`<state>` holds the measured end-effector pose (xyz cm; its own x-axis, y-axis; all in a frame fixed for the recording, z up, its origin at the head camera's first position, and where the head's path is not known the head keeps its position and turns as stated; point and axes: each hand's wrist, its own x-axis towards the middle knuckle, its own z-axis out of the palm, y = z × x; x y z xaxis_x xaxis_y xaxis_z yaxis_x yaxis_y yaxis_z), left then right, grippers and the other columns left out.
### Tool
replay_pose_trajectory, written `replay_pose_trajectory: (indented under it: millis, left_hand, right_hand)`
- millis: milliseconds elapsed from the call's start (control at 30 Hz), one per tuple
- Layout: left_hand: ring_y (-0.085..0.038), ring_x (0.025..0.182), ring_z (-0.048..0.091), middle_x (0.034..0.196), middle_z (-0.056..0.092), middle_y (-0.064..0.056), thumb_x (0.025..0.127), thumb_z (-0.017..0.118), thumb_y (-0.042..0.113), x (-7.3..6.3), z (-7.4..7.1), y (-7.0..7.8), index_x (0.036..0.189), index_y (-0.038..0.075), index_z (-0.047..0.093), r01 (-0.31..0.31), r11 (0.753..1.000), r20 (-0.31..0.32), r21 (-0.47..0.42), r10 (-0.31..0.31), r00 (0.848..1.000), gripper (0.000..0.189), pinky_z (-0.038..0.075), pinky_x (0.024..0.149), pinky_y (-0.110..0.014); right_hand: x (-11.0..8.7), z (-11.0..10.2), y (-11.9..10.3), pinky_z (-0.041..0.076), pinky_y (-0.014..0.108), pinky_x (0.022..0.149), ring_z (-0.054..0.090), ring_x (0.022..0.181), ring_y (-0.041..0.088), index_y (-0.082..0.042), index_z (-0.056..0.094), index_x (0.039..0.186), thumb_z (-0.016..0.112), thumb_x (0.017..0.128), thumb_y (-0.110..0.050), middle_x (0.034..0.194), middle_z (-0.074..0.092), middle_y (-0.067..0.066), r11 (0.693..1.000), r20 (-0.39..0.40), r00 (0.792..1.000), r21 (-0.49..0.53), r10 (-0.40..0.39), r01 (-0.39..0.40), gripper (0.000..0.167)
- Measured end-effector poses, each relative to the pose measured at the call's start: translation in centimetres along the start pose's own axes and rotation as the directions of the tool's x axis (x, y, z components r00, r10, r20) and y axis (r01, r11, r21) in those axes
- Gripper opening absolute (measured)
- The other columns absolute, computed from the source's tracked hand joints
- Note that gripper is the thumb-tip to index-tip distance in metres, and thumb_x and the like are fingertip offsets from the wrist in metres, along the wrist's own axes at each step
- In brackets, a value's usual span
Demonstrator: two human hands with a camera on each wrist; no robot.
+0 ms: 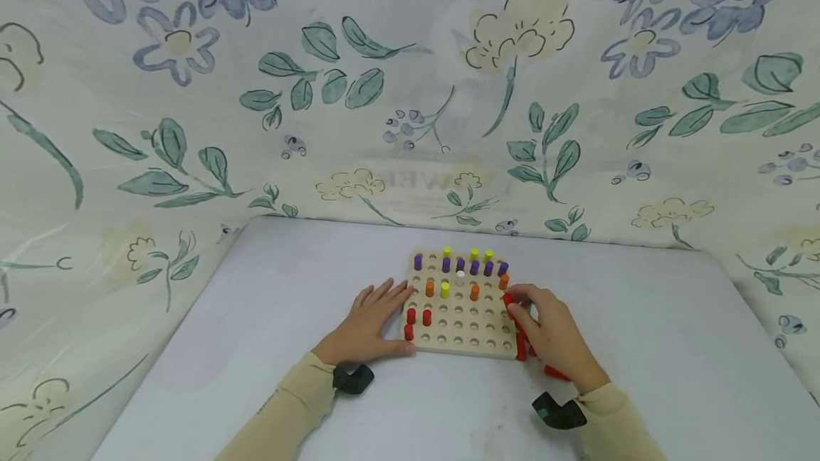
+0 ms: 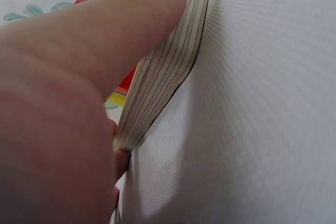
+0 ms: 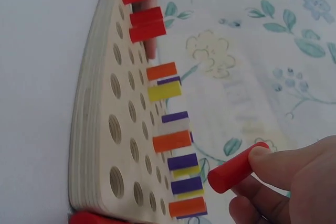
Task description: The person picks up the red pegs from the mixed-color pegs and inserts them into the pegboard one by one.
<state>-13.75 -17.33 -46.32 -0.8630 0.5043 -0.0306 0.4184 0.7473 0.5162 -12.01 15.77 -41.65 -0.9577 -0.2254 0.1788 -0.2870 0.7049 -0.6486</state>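
Note:
A wooden pegboard (image 1: 466, 334) lies flat with coloured pegs upright in some of its holes. My left hand (image 1: 366, 327) rests against its left side, fingers at the left edge, thumb at the near corner; the left wrist view shows that thumb (image 2: 131, 19) against the layered edge. Between thumb and fingertips, my right hand (image 1: 552, 326) pinches a red peg (image 3: 231, 171), held above the board's right side. Three red pegs, one being this red peg (image 1: 427, 317), stand at the board's near left. Orange, yellow, purple and white pegs stand in farther rows.
Loose red pegs (image 1: 556, 373) lie on the white tabletop (image 1: 256, 304) beside the board's right edge, partly hidden by the right hand. Behind the table hangs a flower-patterned cloth (image 1: 442, 162). Dark bands (image 1: 559, 411) sit at both wrists.

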Motion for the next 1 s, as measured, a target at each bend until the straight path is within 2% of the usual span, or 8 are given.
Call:
replay_pose_trajectory:
  millis: [267, 467, 700, 1000]
  left_hand:
    - [-0.03, 0.155, 0.007, 0.166, 0.024, -0.005, 0.083, 0.07, 0.064, 0.1, 0.0, 0.0, 0.16, 0.014, 0.027, -0.006, 1.0, 0.001, 0.002, 0.006, 1.0, 0.102, 0.001, 0.122, -0.057]
    - [-0.03, 0.155, 0.007, 0.166, 0.023, -0.005, 0.083, 0.07, 0.064, 0.0, -0.1, -0.1, 0.16, 0.014, 0.027, -0.007, 1.0, -0.002, 0.005, 0.007, 1.0, 0.102, 0.001, 0.122, -0.057]
    - [-0.03, 0.155, 0.008, 0.166, 0.024, -0.006, 0.083, 0.071, 0.063, -0.1, 0.0, -0.1, 0.16, 0.013, 0.028, -0.014, 1.0, -0.006, 0.003, 0.014, 1.0, 0.102, 0.002, 0.122, -0.057]
    - [-0.03, 0.155, 0.008, 0.166, 0.024, -0.005, 0.082, 0.07, 0.064, 0.0, 0.0, 0.0, 0.16, 0.013, 0.028, 0.002, 1.0, -0.002, 0.016, -0.002, 1.0, 0.102, 0.002, 0.122, -0.057]
  right_hand:
    - [0.1, 1.0, -0.9, 0.054, 0.038, 0.084, 0.057, 0.097, 0.019, -0.005, 0.064, 0.123, 0.064, 0.099, -0.011, 0.105, 0.064, 0.003, 0.999, 0.038, 0.999, 0.044, -0.035, 0.033, 0.025]
    - [0.3, 1.7, -2.0, 0.052, 0.03, 0.076, 0.055, 0.092, 0.016, -0.01, 0.065, 0.122, 0.066, 0.099, -0.014, 0.103, 0.064, -0.001, 0.999, 0.084, 0.996, 0.049, -0.026, 0.022, 0.023]
    - [0.6, 2.9, -2.7, 0.054, 0.035, 0.086, 0.056, 0.098, 0.015, -0.01, 0.066, 0.122, 0.068, 0.097, -0.013, 0.104, 0.064, -0.003, 0.998, 0.114, 0.993, 0.067, -0.023, 0.015, 0.025]
    - [0.8, 4.1, -3.6, 0.053, 0.031, 0.083, 0.055, 0.097, 0.012, -0.013, 0.067, 0.118, 0.069, 0.096, -0.015, 0.103, 0.063, -0.006, 0.994, 0.133, 0.988, 0.093, -0.074, 0.062, 0.022]
